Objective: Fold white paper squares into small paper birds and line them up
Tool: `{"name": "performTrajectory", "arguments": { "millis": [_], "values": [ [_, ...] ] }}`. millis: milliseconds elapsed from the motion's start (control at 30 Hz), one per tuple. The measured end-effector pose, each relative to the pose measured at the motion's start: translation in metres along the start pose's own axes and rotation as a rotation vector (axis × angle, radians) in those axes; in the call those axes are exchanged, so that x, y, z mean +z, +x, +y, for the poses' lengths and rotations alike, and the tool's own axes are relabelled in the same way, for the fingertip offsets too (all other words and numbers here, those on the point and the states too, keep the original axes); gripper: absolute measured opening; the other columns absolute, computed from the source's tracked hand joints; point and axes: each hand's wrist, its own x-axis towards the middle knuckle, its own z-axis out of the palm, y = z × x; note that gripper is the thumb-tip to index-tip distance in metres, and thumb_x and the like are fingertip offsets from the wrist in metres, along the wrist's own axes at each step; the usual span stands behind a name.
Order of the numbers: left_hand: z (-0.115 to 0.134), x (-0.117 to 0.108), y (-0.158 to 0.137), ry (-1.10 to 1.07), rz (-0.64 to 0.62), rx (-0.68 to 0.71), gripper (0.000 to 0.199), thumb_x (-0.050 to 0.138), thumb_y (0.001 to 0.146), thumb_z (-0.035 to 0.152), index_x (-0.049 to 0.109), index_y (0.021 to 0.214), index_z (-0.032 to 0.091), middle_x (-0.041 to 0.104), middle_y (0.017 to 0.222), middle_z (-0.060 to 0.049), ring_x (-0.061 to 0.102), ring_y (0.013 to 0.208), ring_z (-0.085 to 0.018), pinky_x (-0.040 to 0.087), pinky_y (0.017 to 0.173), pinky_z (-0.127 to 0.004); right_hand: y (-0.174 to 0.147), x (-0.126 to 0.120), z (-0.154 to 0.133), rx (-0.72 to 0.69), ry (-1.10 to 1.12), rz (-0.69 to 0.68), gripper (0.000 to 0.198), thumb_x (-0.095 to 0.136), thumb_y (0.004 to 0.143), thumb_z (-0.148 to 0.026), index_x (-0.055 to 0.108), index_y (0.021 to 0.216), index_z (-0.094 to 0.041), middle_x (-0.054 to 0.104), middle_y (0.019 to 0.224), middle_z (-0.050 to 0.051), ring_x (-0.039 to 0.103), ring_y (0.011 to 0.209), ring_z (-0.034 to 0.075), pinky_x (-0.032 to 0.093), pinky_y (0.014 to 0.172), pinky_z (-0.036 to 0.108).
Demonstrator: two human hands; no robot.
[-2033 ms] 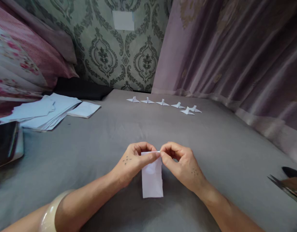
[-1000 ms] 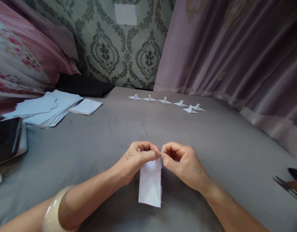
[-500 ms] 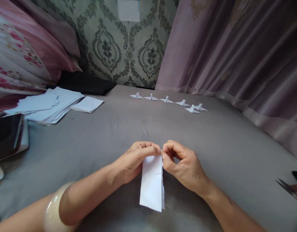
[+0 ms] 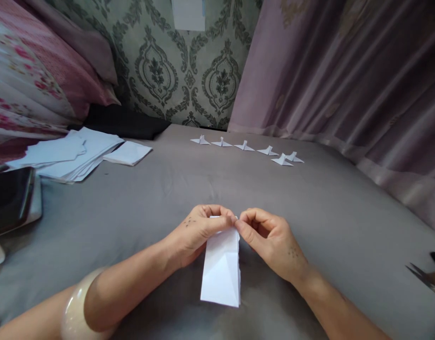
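A folded strip of white paper [image 4: 221,274] hangs in front of me, its layers slightly apart along the right edge and creases showing on its face. My left hand [image 4: 205,231] pinches its top, thumb in front and fingers behind. At the top right corner, the thumb and fingertips of my right hand [image 4: 269,238] are closed on the paper's edge, touching the left thumb tip. The fingertips cover that corner. Beyond the hands, several small folded white paper figures [image 4: 244,146] stand in a row on the grey cloth surface [image 4: 161,189].
Stacked white sheets [image 4: 97,153] lie at the back left, with a smaller paper pad [image 4: 129,153] beside them. A dark tablet-like device [image 4: 12,198] sits at the left edge. Scissors [image 4: 424,278] lie at the right edge. Curtains [image 4: 309,80] hang at the back right.
The paper strip has tilted a little, its lower end shifting left, and creases now show on its face. My right thumb has straightened and moved up against the corner.
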Motion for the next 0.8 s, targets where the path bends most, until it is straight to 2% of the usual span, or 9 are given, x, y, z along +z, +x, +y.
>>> {"name": "performTrajectory", "arguments": {
  "millis": [133, 267, 533, 800],
  "values": [
    [0.0017, 0.0014, -0.0013, -0.048, -0.017, -0.019, 0.020, 0.076, 0.065, 0.028, 0.063, 0.071, 0.014, 0.058, 0.056, 0.001, 0.051, 0.046, -0.009, 0.040, 0.048, -0.021, 0.0008, -0.0023, 0.0001, 0.037, 0.055, -0.039, 0.021, 0.059, 0.085, -0.038, 0.055, 0.076, -0.019, 0.041, 0.060, -0.005, 0.037, 0.053, 0.007, 0.032, 0.049, 0.021],
    [0.0027, 0.0035, -0.0030, -0.082, -0.032, -0.046, 0.021, 0.075, 0.067, 0.030, 0.064, 0.071, 0.012, 0.057, 0.056, 0.000, 0.051, 0.047, -0.009, 0.038, 0.047, -0.021, 0.0016, -0.0025, 0.0005, 0.016, 0.032, 0.012, 0.022, 0.059, 0.085, -0.038, 0.055, 0.074, -0.019, 0.042, 0.061, -0.005, 0.037, 0.055, 0.008, 0.033, 0.051, 0.022],
    [0.0035, 0.0041, -0.0039, -0.050, -0.012, -0.033, 0.025, 0.076, 0.066, 0.034, 0.065, 0.071, 0.012, 0.056, 0.054, 0.001, 0.050, 0.045, -0.009, 0.037, 0.044, -0.020, 0.0026, -0.0007, 0.0000, 0.028, 0.080, 0.037, 0.019, 0.064, 0.080, -0.037, 0.059, 0.080, -0.020, 0.049, 0.062, -0.004, 0.043, 0.054, 0.008, 0.038, 0.051, 0.021],
    [0.0035, 0.0034, -0.0041, 0.023, 0.019, -0.001, 0.025, 0.076, 0.066, 0.035, 0.064, 0.070, 0.014, 0.054, 0.053, 0.002, 0.048, 0.044, -0.008, 0.037, 0.044, -0.020, 0.0012, -0.0022, -0.0014, 0.029, 0.039, 0.019, 0.021, 0.061, 0.083, -0.039, 0.058, 0.077, -0.019, 0.045, 0.060, -0.005, 0.041, 0.054, 0.008, 0.036, 0.051, 0.021]
  ]
}}
